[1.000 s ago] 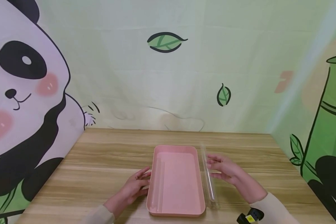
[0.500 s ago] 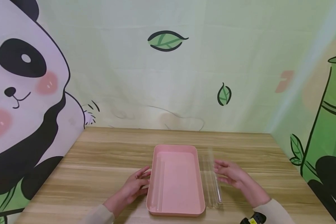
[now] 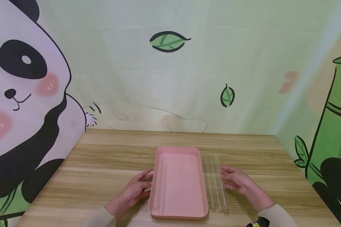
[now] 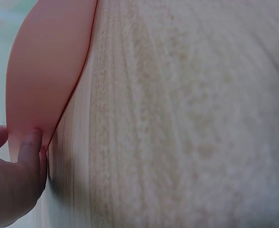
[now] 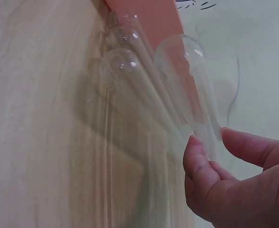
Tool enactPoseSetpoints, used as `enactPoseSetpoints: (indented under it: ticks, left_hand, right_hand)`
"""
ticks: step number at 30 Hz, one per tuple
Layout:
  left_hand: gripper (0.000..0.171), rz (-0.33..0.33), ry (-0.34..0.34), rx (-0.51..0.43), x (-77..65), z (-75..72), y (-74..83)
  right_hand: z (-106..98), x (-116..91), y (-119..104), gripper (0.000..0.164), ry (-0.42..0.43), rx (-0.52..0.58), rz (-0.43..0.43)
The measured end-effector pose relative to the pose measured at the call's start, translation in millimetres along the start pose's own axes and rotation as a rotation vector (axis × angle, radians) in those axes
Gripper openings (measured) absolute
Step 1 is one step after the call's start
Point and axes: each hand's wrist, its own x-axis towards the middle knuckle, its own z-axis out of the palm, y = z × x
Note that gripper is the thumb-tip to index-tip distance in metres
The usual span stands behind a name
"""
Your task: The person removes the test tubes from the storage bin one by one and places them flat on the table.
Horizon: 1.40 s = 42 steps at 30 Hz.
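Note:
A pink rectangular tray (image 3: pixel 184 183) stands on the table, with clear tubes (image 3: pixel 160 189) lying lengthwise along its left inner side. My left hand (image 3: pixel 137 187) rests against the tray's left wall; in the left wrist view its fingertips (image 4: pixel 32 135) touch the outer side. To the right of the tray, my right hand (image 3: pixel 237 181) pinches a clear round-ended test tube (image 5: pixel 177 54) between thumb and fingers. Under and beside that tube, other clear test tubes (image 5: pixel 122 64) lie side by side on the table, close to the tray's right wall.
The wood-grain table (image 3: pixel 113 151) runs back to a pale green backdrop (image 3: pixel 125 63) printed with leaves, a panda and bamboo. A black device with a yellow patch (image 3: pixel 261 222) sits at the right wrist.
My right hand has moved right, away from the tray, and lower with the pinched test tube. Tubes lying beside the tray now show more fully. The left hand and the tray have stayed put.

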Motion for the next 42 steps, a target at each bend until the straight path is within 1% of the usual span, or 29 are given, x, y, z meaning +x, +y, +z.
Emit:
enactPoseSetpoints:
  ticks: [7,17,22,24,32,38,42]
  left_hand:
    - [0.071,0.0,0.006,0.002,0.8,0.2,-1.8]
    - [0.071,0.003,0.017,0.017,0.5,0.5,-0.2]
    - [0.071,0.003,0.018,0.019,0.5,0.3,-0.5]
    - [0.071,0.003,0.014,0.02,0.5,0.1,-0.6]
    - [0.071,-0.004,-0.018,0.006,0.6,-0.9,0.3]
    - [0.07,-0.007,-0.022,0.004,0.7,-1.0,0.9]
    - [0.07,-0.008,-0.021,0.002,0.2,-1.0,0.7]
  right_hand:
    - [-1,2,6,0.064,0.009,0.01,0.009]
    - [-3,8,13,0.064,0.032,0.025,0.035]
    - [-3,10,16,0.063,0.034,0.024,0.032]
    - [-3,11,16,0.063,0.031,0.014,0.032]
    - [1,11,15,0.06,0.07,-0.046,0.053]
    - [5,13,13,0.059,0.096,-0.083,0.056]
    - [7,13,13,0.059,0.096,-0.098,0.042]
